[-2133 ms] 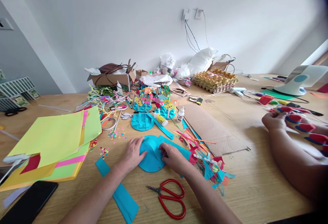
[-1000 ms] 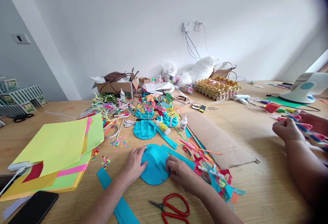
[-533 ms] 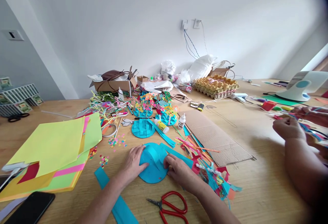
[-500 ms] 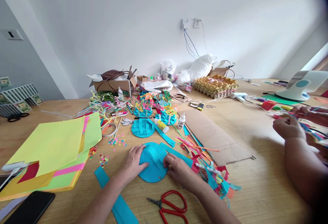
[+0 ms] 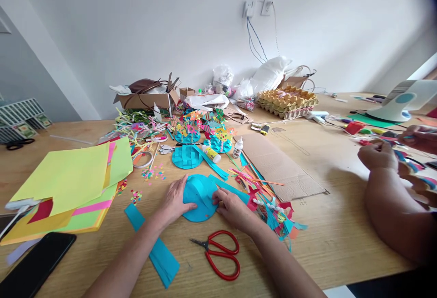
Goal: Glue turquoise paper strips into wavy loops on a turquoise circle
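Note:
A round blue paper disc point(image 5: 196, 214) lies flat on the table in front of me, with an arched blue paper strip point(image 5: 201, 184) curving over its top. At the disc's left edge, my left hand point(image 5: 175, 200) holds it, thumb lying on the paper and fingers along the rim. My right hand point(image 5: 234, 207) is closed in a pinch at the right end of the arched strip; its fingertips partly hide that end. Red-handled scissors point(image 5: 223, 255) rest below the disc. Loose blue strips point(image 5: 159, 252) lie under my left forearm.
Beyond the disc stand a woven blue disc point(image 5: 186, 157), a yellow glue bottle point(image 5: 211, 154) and a white glue bottle point(image 5: 238, 148). Coloured paper sheets point(image 5: 61, 175) and a black phone point(image 5: 41, 261) lie left. Cardboard point(image 5: 283, 166) lies right, near another person's hand point(image 5: 378, 157).
The view has tilted down and shifted a little, so the table sits higher in the picture. Both hands keep their places on the disc and strip.

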`<state>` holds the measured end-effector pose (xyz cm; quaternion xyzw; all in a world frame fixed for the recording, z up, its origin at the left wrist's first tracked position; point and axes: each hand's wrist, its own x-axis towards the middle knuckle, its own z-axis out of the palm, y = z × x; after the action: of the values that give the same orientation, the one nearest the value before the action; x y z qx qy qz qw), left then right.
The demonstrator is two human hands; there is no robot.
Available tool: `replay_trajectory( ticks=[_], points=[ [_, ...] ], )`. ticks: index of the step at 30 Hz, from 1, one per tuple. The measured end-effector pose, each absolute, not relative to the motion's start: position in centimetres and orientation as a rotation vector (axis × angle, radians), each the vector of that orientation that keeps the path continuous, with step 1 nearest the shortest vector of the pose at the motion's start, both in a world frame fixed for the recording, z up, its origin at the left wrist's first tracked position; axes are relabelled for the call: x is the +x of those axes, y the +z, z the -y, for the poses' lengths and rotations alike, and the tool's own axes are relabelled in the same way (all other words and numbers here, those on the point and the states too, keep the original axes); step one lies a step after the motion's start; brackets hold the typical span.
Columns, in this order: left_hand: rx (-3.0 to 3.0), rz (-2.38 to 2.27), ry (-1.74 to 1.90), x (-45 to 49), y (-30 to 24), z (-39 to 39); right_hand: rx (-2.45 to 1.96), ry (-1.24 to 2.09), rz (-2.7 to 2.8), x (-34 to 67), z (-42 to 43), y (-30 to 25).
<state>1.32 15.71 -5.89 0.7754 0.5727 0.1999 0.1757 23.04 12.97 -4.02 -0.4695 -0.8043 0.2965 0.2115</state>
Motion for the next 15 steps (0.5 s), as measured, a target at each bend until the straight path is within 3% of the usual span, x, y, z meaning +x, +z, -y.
replay_trajectory(
  ticks=[15],
  points=[
    [2.192,-1.570,0.647,-0.4,-6.8,-17.5,-1.268,0.719,2.243,23.0,-12.2,-4.0]
  ],
)
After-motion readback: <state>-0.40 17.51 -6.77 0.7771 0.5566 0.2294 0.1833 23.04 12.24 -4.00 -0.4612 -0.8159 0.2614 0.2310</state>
